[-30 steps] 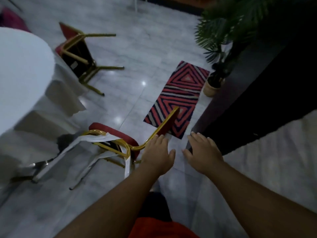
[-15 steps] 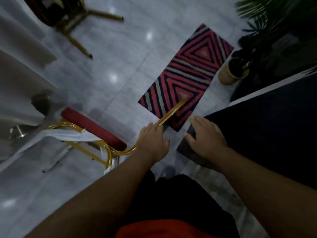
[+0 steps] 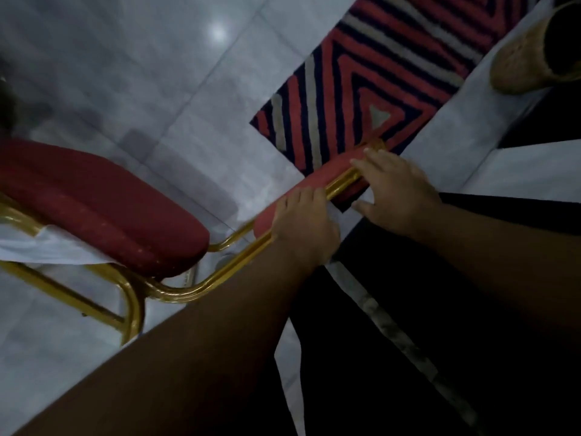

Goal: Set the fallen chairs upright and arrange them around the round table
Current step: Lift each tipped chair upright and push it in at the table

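A fallen chair [image 3: 103, 209] with a red padded seat and gold metal frame lies on its back on the grey tiled floor, its backrest [image 3: 327, 174] pointing right toward the rug. My left hand [image 3: 305, 228] is closed around the gold side rail of the backrest. My right hand [image 3: 396, 190] rests on the top part of the backrest, fingers curled over the rail and red pad. A white cloth [image 3: 47, 250] hangs under the seat. The round table is out of view.
A red, navy and white striped rug [image 3: 377, 73] lies beyond the backrest. A woven plant pot [image 3: 528, 58] stands at the top right. A dark raised surface [image 3: 471, 309] fills the lower right, right beside my arms.
I have leaned down close to the chair. Both hands went from hovering above the backrest to taking hold of its rail. The table and the other fallen chair have left the view.
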The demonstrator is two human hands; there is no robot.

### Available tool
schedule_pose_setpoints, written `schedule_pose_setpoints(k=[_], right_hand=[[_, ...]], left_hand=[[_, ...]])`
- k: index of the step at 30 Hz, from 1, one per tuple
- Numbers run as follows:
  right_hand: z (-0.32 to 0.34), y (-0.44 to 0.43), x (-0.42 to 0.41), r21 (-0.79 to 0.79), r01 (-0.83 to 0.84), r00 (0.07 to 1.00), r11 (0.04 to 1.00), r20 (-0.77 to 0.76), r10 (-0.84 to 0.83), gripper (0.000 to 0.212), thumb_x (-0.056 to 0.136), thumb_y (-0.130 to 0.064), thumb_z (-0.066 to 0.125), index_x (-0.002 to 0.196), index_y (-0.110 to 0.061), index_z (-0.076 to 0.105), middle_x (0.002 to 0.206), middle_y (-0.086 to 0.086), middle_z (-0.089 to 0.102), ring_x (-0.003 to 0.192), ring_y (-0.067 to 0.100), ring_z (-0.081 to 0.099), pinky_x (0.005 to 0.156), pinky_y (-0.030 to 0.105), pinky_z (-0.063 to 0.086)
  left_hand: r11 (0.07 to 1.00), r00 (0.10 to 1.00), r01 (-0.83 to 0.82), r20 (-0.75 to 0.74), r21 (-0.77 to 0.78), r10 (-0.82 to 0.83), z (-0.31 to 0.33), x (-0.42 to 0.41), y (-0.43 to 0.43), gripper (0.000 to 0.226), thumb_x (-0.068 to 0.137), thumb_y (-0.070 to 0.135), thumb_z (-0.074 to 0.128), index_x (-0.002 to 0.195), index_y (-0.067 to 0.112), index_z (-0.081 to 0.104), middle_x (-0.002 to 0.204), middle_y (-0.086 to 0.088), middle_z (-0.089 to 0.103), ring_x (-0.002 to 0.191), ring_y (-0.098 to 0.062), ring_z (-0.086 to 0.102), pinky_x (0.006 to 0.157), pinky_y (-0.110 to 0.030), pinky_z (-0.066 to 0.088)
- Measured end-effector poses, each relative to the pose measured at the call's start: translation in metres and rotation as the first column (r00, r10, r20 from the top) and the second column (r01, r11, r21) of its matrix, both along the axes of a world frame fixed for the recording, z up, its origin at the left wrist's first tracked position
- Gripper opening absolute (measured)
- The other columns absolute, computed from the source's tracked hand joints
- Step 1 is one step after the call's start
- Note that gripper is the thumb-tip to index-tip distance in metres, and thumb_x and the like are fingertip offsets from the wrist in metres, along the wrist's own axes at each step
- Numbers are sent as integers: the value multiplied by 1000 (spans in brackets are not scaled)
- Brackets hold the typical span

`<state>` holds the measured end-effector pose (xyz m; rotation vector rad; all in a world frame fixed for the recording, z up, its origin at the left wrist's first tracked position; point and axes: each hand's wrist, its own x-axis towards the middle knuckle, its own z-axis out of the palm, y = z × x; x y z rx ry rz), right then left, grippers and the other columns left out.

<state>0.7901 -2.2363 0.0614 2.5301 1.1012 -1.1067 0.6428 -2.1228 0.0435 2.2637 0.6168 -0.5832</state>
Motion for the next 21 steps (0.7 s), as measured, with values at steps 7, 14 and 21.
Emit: schedule_pose_setpoints(k=[7,14,21], right_hand=[[-79,-33,58,66,-362,932,930,23,361,81,86,-38,75,154,-18,36,162,16,33,149,36,30,121,54,21],[-124,-23,84,264,-511,853,818,41,520,46,93,-30,67,135,-12,58,141,16,57,134,38,49,121,51,20],[-120,-16,86,344,-638,762,689,158,628,36,93,-28,47,120,-11,64,111,12,69,97,37,63,82,51,51]], left_hand=[[993,995,-105,-3,-48,105,-89,47,-36,47,94,39,59,131,12,49,130,-11,59,120,-30,56,102,-44,45],[968,971,-233,68,93,227,-111,52,-49,38,99,51,50,116,18,54,114,-7,63,101,-29,60,83,-45,50],[925,936,-345,134,159,326,-102,52,-45,31,90,43,68,109,19,61,109,-5,62,100,-29,56,71,-37,37]])
